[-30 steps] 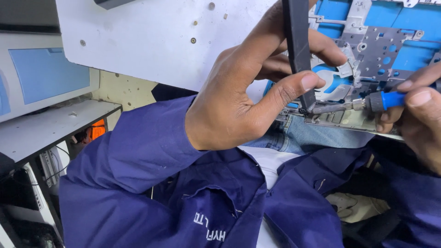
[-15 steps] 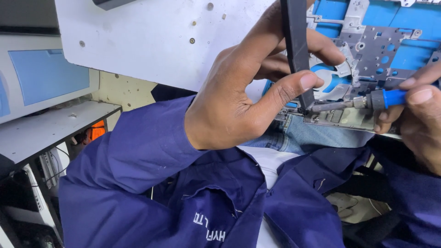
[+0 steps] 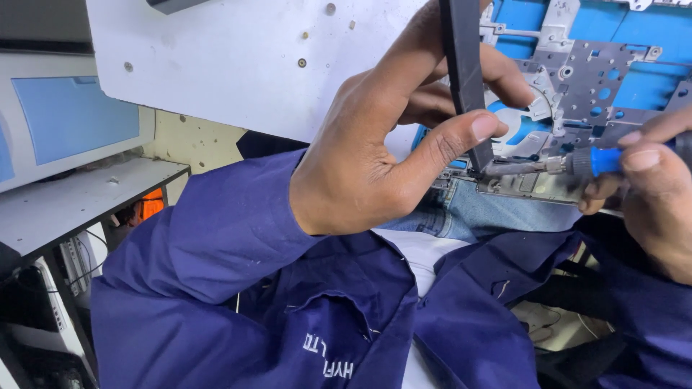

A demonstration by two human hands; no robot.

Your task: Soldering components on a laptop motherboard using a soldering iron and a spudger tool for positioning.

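Looking down through the head camera, we pinched a flat dark grey plastic strip (image 3: 465,72) in our left hand (image 3: 382,158), thumb pressed on its near face and fingers curled behind it, so it stood almost upright. Its lower end met the grey perforated metal frame (image 3: 591,79) lying on the blue mat (image 3: 649,36) at the edge of the white workbench (image 3: 238,57). Our right hand (image 3: 652,187) closed around a blue-handled screwdriver (image 3: 569,164), whose metal tip lay just beside the strip's foot.
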